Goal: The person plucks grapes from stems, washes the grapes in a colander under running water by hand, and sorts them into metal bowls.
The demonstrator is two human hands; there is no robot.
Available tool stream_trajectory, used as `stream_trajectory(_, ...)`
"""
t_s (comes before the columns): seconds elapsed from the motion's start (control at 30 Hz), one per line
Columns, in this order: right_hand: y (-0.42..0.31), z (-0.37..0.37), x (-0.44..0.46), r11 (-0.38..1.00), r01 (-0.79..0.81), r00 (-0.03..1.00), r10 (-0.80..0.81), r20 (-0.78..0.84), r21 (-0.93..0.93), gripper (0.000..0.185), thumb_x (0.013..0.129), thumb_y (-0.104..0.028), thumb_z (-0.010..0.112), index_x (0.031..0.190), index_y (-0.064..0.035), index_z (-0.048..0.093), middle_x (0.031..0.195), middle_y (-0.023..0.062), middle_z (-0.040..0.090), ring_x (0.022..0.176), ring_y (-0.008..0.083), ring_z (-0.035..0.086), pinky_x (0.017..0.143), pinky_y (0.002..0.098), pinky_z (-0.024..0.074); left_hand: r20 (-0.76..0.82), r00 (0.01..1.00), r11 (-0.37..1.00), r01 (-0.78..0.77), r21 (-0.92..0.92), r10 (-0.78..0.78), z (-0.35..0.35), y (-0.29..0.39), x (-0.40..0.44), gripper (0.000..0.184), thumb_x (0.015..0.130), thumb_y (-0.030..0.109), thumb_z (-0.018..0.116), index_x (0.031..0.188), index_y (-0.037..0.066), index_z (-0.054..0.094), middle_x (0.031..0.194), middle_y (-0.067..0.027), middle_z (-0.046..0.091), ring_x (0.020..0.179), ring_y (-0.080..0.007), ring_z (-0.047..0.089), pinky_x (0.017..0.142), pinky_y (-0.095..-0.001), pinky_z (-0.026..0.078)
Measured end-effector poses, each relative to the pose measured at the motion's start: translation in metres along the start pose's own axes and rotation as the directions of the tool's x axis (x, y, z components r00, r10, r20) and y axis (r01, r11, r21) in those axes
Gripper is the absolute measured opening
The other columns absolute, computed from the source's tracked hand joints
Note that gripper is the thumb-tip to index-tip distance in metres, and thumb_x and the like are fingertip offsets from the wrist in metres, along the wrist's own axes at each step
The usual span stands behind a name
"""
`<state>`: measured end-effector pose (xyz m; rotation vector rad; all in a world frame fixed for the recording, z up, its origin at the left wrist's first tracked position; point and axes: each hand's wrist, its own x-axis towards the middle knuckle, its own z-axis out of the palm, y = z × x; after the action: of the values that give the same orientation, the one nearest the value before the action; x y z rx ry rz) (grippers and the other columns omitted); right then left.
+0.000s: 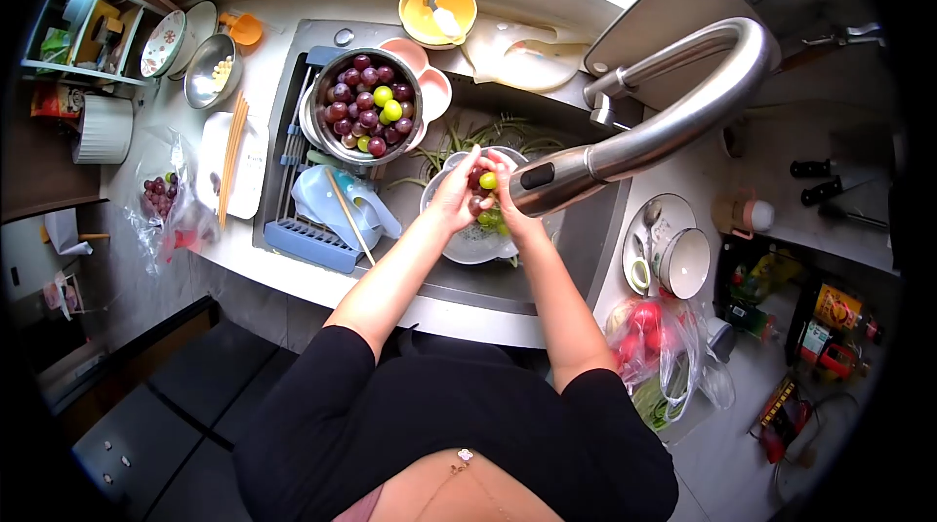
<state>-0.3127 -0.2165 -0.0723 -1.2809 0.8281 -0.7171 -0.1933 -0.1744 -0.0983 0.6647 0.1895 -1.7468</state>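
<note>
Under the steel faucet [586,166], my left hand [457,195] and my right hand [508,192] are cupped together around red and green grapes [486,180]. Both hands are above a bowl [468,247] in the sink, which has water and green grapes in it. To the left, a steel pot [310,112] full of dark red and a few green grapes rests over the drying rack. Green bean-like strands [532,137] lie in the sink behind the bowl.
A blue rack [310,247] with a light blue container [327,200] is at the sink's left. Chopsticks [232,161] lie on a white tray [256,166]. Bagged grapes [159,198] hang near the left counter edge. At right are a white bowl [685,263] and bagged tomatoes [644,327].
</note>
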Motion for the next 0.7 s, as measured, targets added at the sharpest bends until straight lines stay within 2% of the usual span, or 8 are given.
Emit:
stream_trajectory(0.1, 0.011, 0.015, 0.015, 0.97, 0.215, 0.944, -0.237, -0.23, -0.116, 0.024, 0.087, -0.014, 0.059, 0.107, -0.0032, 0.052, 0.104, 0.0082, 0.055, 0.094, 0.0166, 0.053, 0.092, 0.0334, 0.0391, -0.132, 0.963, 0.969, -0.242, -0.048, 0.234, 0.033, -0.016, 0.018, 0.051, 0.096, 0.047, 0.033, 0.082, 0.005, 0.059, 0.085, -0.0061, 0.061, 0.083, -0.0164, 0.057, 0.081, -0.0296, 0.045)
stream_trajectory(0.23, 0.029, 0.001, 0.029, 0.894, 0.147, 0.945, 0.001, -0.328, 0.424, 0.019, 0.083, -0.011, 0.058, 0.101, -0.0048, 0.053, 0.107, 0.0094, 0.056, 0.11, 0.021, 0.05, 0.097, 0.0356, 0.0365, -0.133, 0.954, 0.945, -0.289, -0.153, 0.271, 0.066, -0.024, 0.012, 0.034, 0.096, 0.034, 0.043, 0.092, 0.006, 0.061, 0.09, -0.0049, 0.062, 0.084, -0.0138, 0.057, 0.078, -0.0277, 0.046)
stream_trajectory(0.3, 0.03, -0.003, 0.03, 0.91, 0.097, 0.948, 0.039, -0.316, 0.404, 0.017, 0.084, -0.012, 0.056, 0.1, -0.005, 0.053, 0.108, 0.009, 0.056, 0.114, 0.0225, 0.048, 0.099, 0.0366, 0.0353, -0.094, 0.944, 0.933, -0.329, -0.148, 0.318, 0.056, -0.029, 0.019, 0.026, 0.095, 0.028, 0.047, 0.092, 0.006, 0.061, 0.089, -0.0045, 0.062, 0.082, -0.0129, 0.057, 0.077, -0.0269, 0.046)
stream_trajectory(0.43, 0.007, 0.018, 0.017, 0.968, 0.193, 0.93, -0.233, -0.284, -0.163, 0.036, 0.089, -0.019, 0.053, 0.122, -0.0051, 0.051, 0.134, 0.0136, 0.043, 0.128, 0.028, 0.036, 0.106, 0.0404, 0.0255, -0.043, 0.869, 0.87, -0.49, 0.045, 0.492, 0.052, -0.018, 0.024, 0.02, 0.091, 0.022, 0.052, 0.103, 0.005, 0.054, 0.101, -0.0085, 0.06, 0.094, -0.0181, 0.058, 0.087, -0.0322, 0.045)
stream_trajectory(0.57, 0.005, 0.014, 0.027, 0.862, 0.273, 0.899, -0.387, -0.206, -0.426, 0.041, 0.093, -0.023, 0.047, 0.129, -0.0029, 0.046, 0.141, 0.0145, 0.036, 0.127, 0.0256, 0.035, 0.106, 0.0369, 0.0239, 0.021, 0.788, 0.743, -0.588, 0.32, 0.615, 0.062, -0.025, 0.011, 0.034, 0.097, 0.022, 0.043, 0.125, 0.004, 0.044, 0.118, -0.0102, 0.053, 0.107, -0.0168, 0.05, 0.095, -0.0294, 0.038)
stream_trajectory(0.63, -0.011, 0.005, 0.036, 0.94, 0.188, 0.964, -0.12, -0.239, 0.284, 0.044, 0.097, -0.032, 0.041, 0.125, -0.0004, 0.049, 0.127, 0.0111, 0.05, 0.115, 0.0186, 0.046, 0.101, 0.0319, 0.0321, 0.121, 0.794, 0.756, -0.605, 0.249, 0.596, 0.073, -0.029, -0.005, 0.044, 0.1, 0.027, 0.033, 0.136, 0.002, 0.035, 0.133, -0.0101, 0.044, 0.122, -0.0183, 0.041, 0.104, -0.0308, 0.029)
stream_trajectory(0.67, -0.004, -0.002, 0.043, 0.797, 0.032, 0.976, 0.105, -0.191, 0.603, 0.044, 0.097, -0.033, 0.04, 0.125, -0.0003, 0.05, 0.123, 0.0097, 0.053, 0.113, 0.0171, 0.047, 0.1, 0.0316, 0.0334, 0.135, 0.807, 0.772, -0.589, 0.237, 0.575, 0.081, -0.03, -0.016, 0.046, 0.1, 0.03, 0.03, 0.136, 0.001, 0.035, 0.133, -0.0088, 0.043, 0.124, -0.0183, 0.039, 0.106, -0.031, 0.027)
stream_trajectory(0.7, -0.012, 0.004, 0.043, 0.817, 0.089, 0.965, 0.071, -0.251, 0.57, 0.047, 0.097, -0.036, 0.038, 0.124, 0.0004, 0.05, 0.115, 0.0067, 0.057, 0.108, 0.0146, 0.049, 0.098, 0.032, 0.0352, 0.144, 0.808, 0.775, -0.589, 0.229, 0.572, 0.081, -0.03, -0.016, 0.048, 0.1, 0.031, 0.029, 0.137, 0.001, 0.034, 0.133, -0.0088, 0.043, 0.124, -0.0184, 0.039, 0.105, -0.0305, 0.027)
